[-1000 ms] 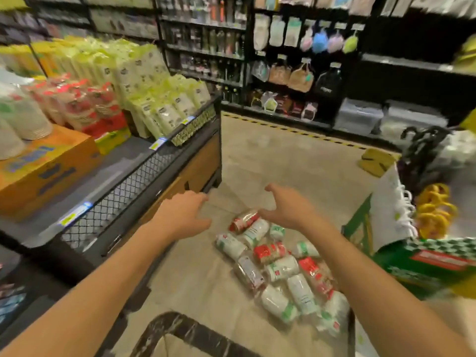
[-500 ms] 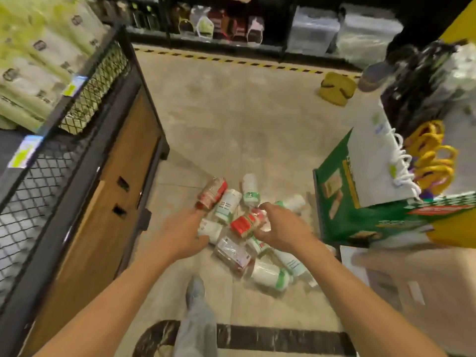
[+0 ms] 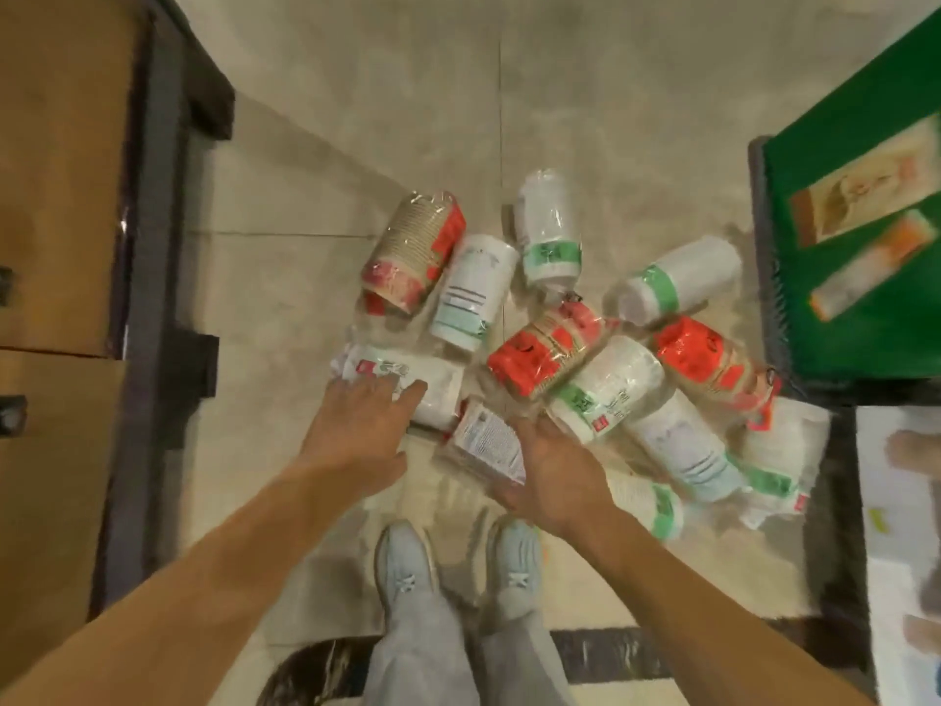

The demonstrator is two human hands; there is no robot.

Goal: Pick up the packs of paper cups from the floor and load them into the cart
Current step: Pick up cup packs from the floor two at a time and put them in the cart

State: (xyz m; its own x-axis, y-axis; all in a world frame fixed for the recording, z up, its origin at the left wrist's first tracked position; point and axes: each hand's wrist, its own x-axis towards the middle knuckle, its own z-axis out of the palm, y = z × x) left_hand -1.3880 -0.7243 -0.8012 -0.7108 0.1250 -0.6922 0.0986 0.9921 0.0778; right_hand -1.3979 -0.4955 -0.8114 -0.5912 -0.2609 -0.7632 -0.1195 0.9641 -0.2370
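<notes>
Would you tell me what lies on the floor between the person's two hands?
In the head view, a clear-wrapped pack with a white printed label lies between the left hand and the right hand, touching the right hand's fingers.

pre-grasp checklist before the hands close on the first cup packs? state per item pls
1. Left hand over a pack: ok, fingers spread above the white pack nearest the wooden cabinet.
2. Right hand over a pack: ok, open beside the clear pack with a printed label.
3. Either hand closed on anything: not ok, both open.
4. Packs on the floor reachable: ok, heaped just ahead of the shoes.
5. Target packs free to lift: cannot tell, neighbours overlap.
6. Cart in reach: cannot tell.
</notes>
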